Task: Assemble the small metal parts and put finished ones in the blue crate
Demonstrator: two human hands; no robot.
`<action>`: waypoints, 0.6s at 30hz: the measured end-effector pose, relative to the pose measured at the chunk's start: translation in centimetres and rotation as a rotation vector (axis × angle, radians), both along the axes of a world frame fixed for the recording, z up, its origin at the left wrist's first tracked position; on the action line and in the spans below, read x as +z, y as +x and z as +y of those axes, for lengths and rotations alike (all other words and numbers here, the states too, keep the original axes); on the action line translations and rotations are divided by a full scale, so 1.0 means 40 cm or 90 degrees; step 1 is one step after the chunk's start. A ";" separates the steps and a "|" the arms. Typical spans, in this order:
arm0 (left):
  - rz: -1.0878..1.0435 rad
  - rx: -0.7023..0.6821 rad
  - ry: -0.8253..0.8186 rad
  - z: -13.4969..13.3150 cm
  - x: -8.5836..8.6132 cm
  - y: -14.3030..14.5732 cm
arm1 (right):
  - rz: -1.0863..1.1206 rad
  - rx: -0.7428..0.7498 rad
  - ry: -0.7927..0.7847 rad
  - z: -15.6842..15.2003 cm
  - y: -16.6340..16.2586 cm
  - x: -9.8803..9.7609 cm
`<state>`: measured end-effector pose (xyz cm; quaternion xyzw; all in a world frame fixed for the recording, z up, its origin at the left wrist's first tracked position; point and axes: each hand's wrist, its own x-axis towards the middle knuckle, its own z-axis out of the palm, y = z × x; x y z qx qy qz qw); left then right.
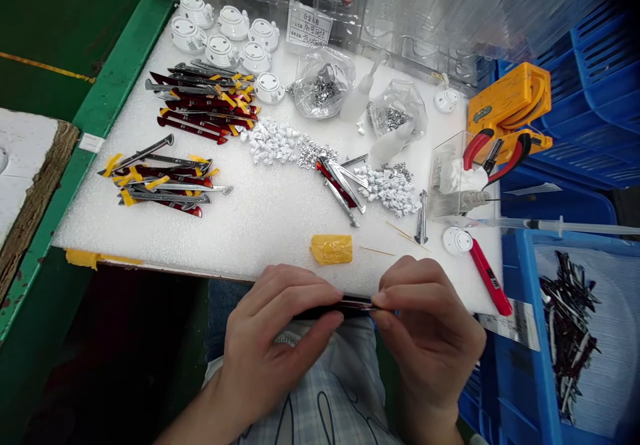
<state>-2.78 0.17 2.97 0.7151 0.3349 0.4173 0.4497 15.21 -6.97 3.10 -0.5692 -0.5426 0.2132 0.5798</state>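
My left hand [285,331] is closed on a slim dark plastic strip [356,303] just off the table's front edge. The thumb and fingertips of my right hand [425,325] pinch the strip's other end; whether a small part sits there too is hidden. Right beyond my hands lies a small yellow tape-covered block [331,249] with a glossy wet-looking top. Farther back is a little heap of silver and dark red strips [343,185]. Beside that heap are tiny white parts [393,190] and thin toothpick-like sticks [377,251].
Taped strips lie in two piles, one near [165,181] and one far [205,98]. White pot-shaped parts [220,50], bags of small metal parts [323,88] and soft bottles [356,101] stand behind. At right are a tape dispenser [510,108], pliers [493,155], a red cutter [490,277] and a blue crate [543,365].
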 end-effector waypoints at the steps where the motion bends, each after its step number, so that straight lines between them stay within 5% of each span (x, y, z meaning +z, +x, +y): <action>1: -0.012 -0.011 -0.005 0.001 0.005 0.003 | -0.001 0.004 -0.003 0.000 -0.002 0.000; 18: -0.140 -0.019 -0.097 -0.001 0.024 0.015 | 0.029 0.051 -0.029 -0.003 -0.009 -0.004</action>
